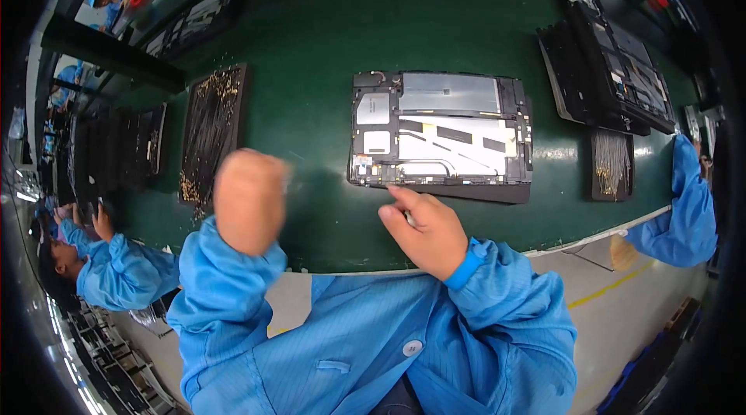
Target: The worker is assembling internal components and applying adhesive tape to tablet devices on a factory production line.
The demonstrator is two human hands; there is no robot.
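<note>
An opened tablet (451,135) lies on a black slab (482,193) on the green table, its battery and metal plates showing. My right hand (430,232) rests just below the tablet's near edge, index finger reaching to that edge and thumb apart from it. The other fingers curl around something small and pale that I cannot make out. Blurred by motion, my left hand (250,201) hangs beside the near end of a black tray (239,96) full of thin dark cables (211,116) with gold-coloured ends. Its fingers cannot be told apart.
Several opened tablets (622,65) are stacked at the far right, above a smaller black tray of pale wires (611,162). More dark panels (124,139) stand at the left. A co-worker in blue (124,271) sits at the left; another blue sleeve (684,213) is at the right.
</note>
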